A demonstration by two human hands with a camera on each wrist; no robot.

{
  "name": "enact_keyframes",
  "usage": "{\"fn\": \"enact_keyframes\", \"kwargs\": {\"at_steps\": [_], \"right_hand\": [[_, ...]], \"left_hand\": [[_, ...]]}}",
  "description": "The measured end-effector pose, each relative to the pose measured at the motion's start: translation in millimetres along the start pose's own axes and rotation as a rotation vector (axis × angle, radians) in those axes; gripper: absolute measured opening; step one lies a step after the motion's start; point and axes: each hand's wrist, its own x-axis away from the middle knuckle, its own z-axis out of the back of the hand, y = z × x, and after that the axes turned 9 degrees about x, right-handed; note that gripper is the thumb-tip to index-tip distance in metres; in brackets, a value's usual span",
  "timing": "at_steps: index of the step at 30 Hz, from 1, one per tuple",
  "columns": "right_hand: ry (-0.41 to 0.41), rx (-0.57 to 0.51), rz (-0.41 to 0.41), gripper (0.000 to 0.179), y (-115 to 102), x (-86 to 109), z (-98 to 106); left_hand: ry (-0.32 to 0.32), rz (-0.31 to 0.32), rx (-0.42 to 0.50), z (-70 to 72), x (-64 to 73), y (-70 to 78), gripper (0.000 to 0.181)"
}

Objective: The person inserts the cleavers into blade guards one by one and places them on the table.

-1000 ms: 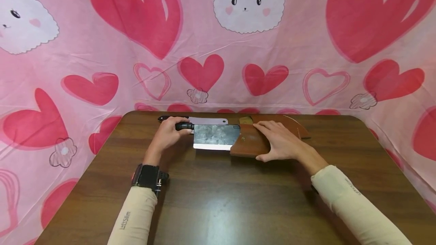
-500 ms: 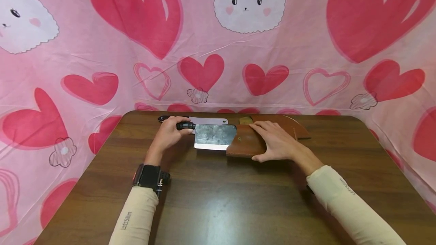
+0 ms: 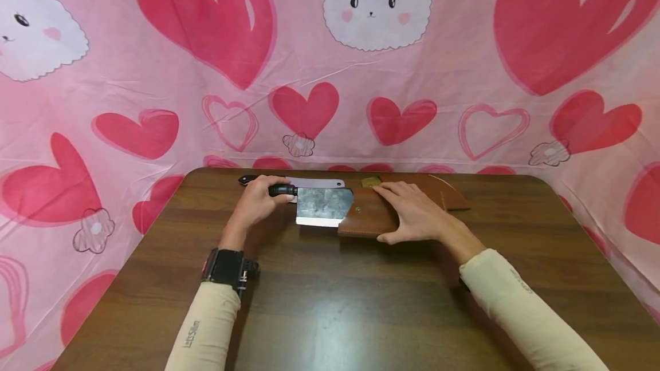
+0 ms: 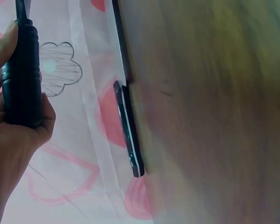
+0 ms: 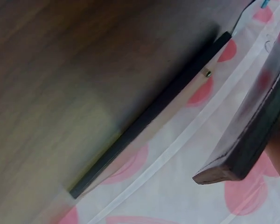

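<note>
My left hand (image 3: 252,205) grips a cleaver (image 3: 321,205) by its black ridged handle (image 4: 21,77), seen close up in the left wrist view. The dark blade with its bright lower edge points right, held above the table. Its far end is inside a brown leather sheath (image 3: 366,214) with a small metal stud. My right hand (image 3: 415,216) holds that sheath at its right end, thumb below and fingers along the top. In the right wrist view the sheath's stitched edge (image 5: 252,126) shows, and the hand is mostly out of frame.
Behind the hands, a second cleaver (image 3: 315,183) with a black handle (image 4: 129,130) lies along the table's back edge. To its right lies another brown leather sheath (image 3: 450,192). The wooden table (image 3: 330,302) meets a pink heart-patterned cloth (image 3: 350,67).
The sheath in my right hand has moved left over the blade, so less blade shows. My left hand and the cleaver have shifted slightly right.
</note>
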Motion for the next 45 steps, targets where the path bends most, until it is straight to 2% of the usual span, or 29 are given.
{"fn": "enact_keyframes", "kwargs": {"at_steps": [9,21,29,45], "right_hand": [[-0.024,0.004,0.000,0.107,-8,-10.0,0],[-0.057,-0.002,-0.023,0.106,-13,-11.5,-2],[-0.053,0.003,-0.023,0.106,-14,-11.3,-3],[-0.007,0.019,0.006,0.105,-20,-17.4,-5]], "left_hand": [[-0.009,-0.010,0.001,-3.9,-0.4,2.0,0.037],[0.003,-0.021,0.001,-11.8,-0.8,0.4,0.037],[0.028,-0.042,-0.016,-14.8,-0.9,-0.5,0.034],[0.037,-0.052,-0.020,-24.7,-3.6,5.3,0.035]]}}
